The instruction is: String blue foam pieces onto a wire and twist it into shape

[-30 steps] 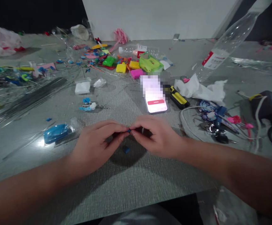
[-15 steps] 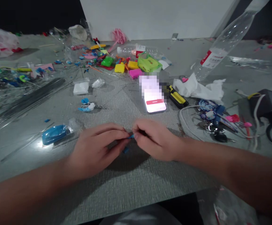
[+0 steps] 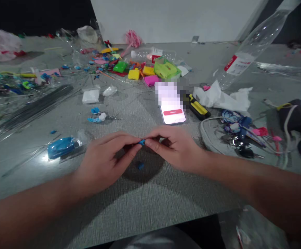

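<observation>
Between the fingertips of both hands is a small piece of blue modelling clay (image 3: 141,142). My left hand (image 3: 106,159) pinches it from the left with thumb and forefinger, and my right hand (image 3: 175,147) pinches its other side. Below them on the table lies a small blue clay lump (image 3: 140,166). A blue clay pack (image 3: 61,147) in clear wrapping rests left of my left hand. Farther back sits a little blue-and-white clay figure (image 3: 97,116) with thin wires sticking out on its right.
A lit phone (image 3: 175,117) lies beyond my hands, beside a black-and-yellow tool (image 3: 198,107). Keys (image 3: 244,148) and a white cable are on the right, near a leaning plastic bottle (image 3: 256,41). Colourful clay packs (image 3: 134,74) and a bundle of wires (image 3: 36,105) lie farther back.
My fingertips have moved slightly up and left with the blue clay, and more of it shows between them. The small lump below is now more exposed.
</observation>
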The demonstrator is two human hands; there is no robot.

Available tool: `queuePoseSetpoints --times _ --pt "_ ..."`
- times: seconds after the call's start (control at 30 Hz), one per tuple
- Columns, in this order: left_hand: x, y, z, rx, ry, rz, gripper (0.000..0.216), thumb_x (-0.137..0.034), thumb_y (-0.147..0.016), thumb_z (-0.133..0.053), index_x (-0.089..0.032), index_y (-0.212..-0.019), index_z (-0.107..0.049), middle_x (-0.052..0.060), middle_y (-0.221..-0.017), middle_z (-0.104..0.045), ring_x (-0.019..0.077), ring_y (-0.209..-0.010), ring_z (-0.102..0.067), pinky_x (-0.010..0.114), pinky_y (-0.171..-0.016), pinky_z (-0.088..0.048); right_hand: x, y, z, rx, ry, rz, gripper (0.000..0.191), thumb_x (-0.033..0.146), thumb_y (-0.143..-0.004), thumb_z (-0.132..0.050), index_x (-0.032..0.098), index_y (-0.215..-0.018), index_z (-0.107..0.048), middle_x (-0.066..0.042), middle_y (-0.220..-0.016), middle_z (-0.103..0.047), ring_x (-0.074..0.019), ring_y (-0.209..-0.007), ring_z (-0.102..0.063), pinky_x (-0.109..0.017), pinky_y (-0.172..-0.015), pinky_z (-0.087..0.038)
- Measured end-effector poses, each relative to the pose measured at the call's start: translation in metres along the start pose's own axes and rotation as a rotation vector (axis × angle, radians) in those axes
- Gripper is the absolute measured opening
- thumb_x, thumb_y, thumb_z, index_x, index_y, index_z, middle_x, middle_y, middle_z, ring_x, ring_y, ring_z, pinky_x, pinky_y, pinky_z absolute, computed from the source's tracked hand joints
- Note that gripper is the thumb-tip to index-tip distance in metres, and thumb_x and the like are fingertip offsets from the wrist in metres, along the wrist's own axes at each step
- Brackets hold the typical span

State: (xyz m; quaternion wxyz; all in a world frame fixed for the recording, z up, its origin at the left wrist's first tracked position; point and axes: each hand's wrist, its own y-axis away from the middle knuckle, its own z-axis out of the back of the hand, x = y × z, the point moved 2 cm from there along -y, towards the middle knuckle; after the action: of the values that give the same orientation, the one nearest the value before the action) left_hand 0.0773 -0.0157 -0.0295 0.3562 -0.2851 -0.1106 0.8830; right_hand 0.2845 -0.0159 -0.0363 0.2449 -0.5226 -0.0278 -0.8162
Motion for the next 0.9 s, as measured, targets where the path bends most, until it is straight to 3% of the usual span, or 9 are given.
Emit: queuePoseSetpoints --times 0.23,0.43,0.6,0.7,0.9 --pt "0.0 0.0 -0.001 -0.045 -0.009 -0.019 0.014 -0.02 -0.093 -0.068 -0.02 -0.106 -0.071 0.003 -0.099 -0.077 0.0155 -0.088 -0.072 0.025 -0.08 -0.055 0.0 0.003 -0.002 0.013 -0.011 0.013 0.017 0.028 -0.097 -0.062 0.017 -0.101 -0.074 -0.002 -0.089 -0.072 -0.0105 -0.077 -0.065 -0.02 -0.064 -0.049" --pt "-0.002 0.002 0.0 -0.063 0.02 -0.117 0.019 -0.014 -0.09 -0.069 -0.022 -0.107 -0.072 0.001 -0.101 -0.076 0.0121 -0.088 -0.072 0.022 -0.081 -0.054 0.003 0.004 -0.002 0.038 0.002 0.027 0.009 0.021 -0.094 -0.061 0.015 -0.089 -0.066 0.001 -0.075 -0.064 -0.0084 -0.066 -0.057 -0.021 -0.059 -0.043" --pt "0.0 0.002 -0.001 0.007 -0.004 -0.022 0.013 -0.016 -0.091 -0.067 -0.02 -0.103 -0.07 0.001 -0.098 -0.075 0.0131 -0.086 -0.07 0.024 -0.077 -0.052 0.001 0.004 0.006 -0.095 -0.044 -0.104 0.031 0.028 -0.104 -0.045 0.019 -0.075 -0.051 0.005 -0.061 -0.05 -0.008 -0.057 -0.047 -0.023 -0.055 -0.037" --pt "0.003 -0.001 -0.002 0.067 -0.002 0.019 0.009 -0.02 -0.095 -0.064 -0.019 -0.102 -0.069 0.001 -0.096 -0.074 0.0145 -0.085 -0.069 0.026 -0.077 -0.05 0.0 0.002 0.008 -0.085 0.074 -0.064 0.035 0.034 -0.105 -0.045 0.018 -0.077 -0.058 0.002 -0.064 -0.057 -0.0098 -0.061 -0.053 -0.025 -0.058 -0.039" --pt "0.007 -0.003 -0.007 0.25 -0.061 0.02 0.015 -0.03 -0.099 -0.06 -0.019 -0.093 -0.068 0.003 -0.09 -0.07 0.0202 -0.084 -0.066 0.033 -0.073 -0.047 -0.005 -0.001 0.003 -0.055 0.119 -0.03 0.012 0.027 -0.096 -0.066 0.019 -0.097 -0.076 -0.001 -0.087 -0.076 -0.0139 -0.079 -0.068 -0.027 -0.07 -0.048"
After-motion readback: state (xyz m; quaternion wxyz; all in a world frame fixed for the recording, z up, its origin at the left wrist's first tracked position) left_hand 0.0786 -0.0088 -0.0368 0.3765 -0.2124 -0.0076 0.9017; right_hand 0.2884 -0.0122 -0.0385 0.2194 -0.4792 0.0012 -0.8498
